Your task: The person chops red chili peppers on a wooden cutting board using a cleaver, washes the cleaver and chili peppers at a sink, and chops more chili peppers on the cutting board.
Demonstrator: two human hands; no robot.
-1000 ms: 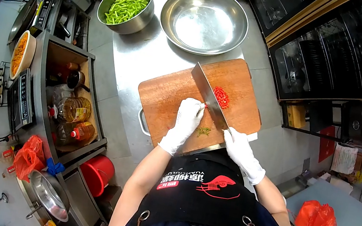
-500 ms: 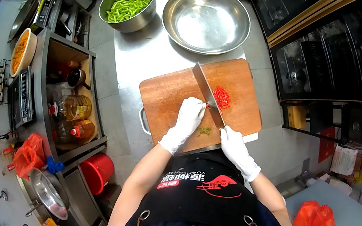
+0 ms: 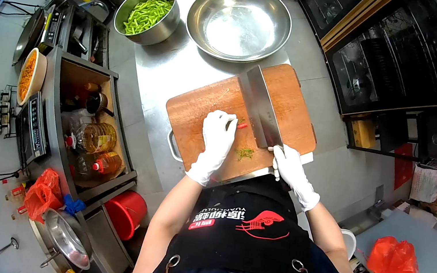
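Observation:
A wooden cutting board (image 3: 194, 108) lies on the steel table in front of me. My right hand (image 3: 292, 173), in a white glove, is closed on the handle of a wide cleaver (image 3: 262, 106). The blade leans over the board and hides the chopped red pieces behind it. My left hand (image 3: 218, 139), also gloved, has its fingertips pinched just left of a small red pepper piece (image 3: 242, 125); whether it grips anything is hidden. Green stem bits (image 3: 245, 153) lie near the board's front edge.
Beyond the board stand a wide steel basin (image 3: 240, 22) and a steel bowl of cut green vegetables (image 3: 147, 14). Left is a shelf unit with oil bottles (image 3: 98, 137) and a red bucket (image 3: 125, 213). A red plastic bag (image 3: 395, 267) lies on the right-hand surface.
The cleaver has tilted, so its broad face shows and covers the chopped red pile. My left hand has shifted slightly left, away from the blade, exposing a red piece. The view has turned a little.

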